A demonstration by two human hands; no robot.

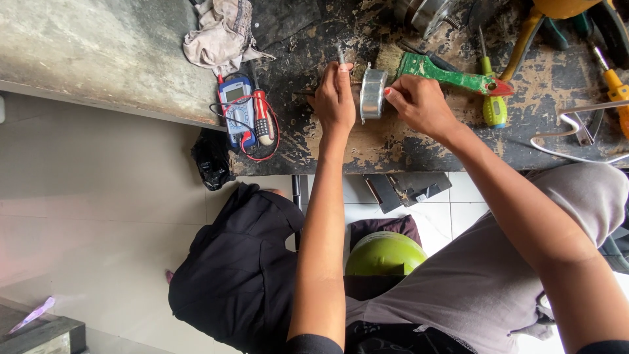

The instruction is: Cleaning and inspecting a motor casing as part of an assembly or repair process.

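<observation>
**Two hands on a small metal drum at a worn bench**

The workbench [393, 141], black with its coating flaked away to bare brown patches, carries everything the hands deal with. Below its edge the person's grey trousers [485, 275] and a green round object [383, 254] fill the lower view, with a black cloth bundle [239, 275] on the tiled floor to the left of the arms.

On the bench, well to the left of the grip, a crumpled rag [219, 33] lies above a blue meter [237, 108] wrapped in red and black leads. Just right of the grip, a paintbrush [445, 72] with a green handle lies with its bristles close behind the drum; a green-and-yellow screwdriver [488, 92] sits beyond it, and a yellow-handled screwdriver [612, 82] farther right still.

The silvery metal drum [372, 94] stands on its edge between the two hands. The right hand [419, 105] is closed on its right face, fingertips pressed to the rim. The left hand [334, 98] touches the drum's left side, and its fingers are curled round a thin metal rod [341, 56] that pokes out above them, pointing away from the body.
</observation>
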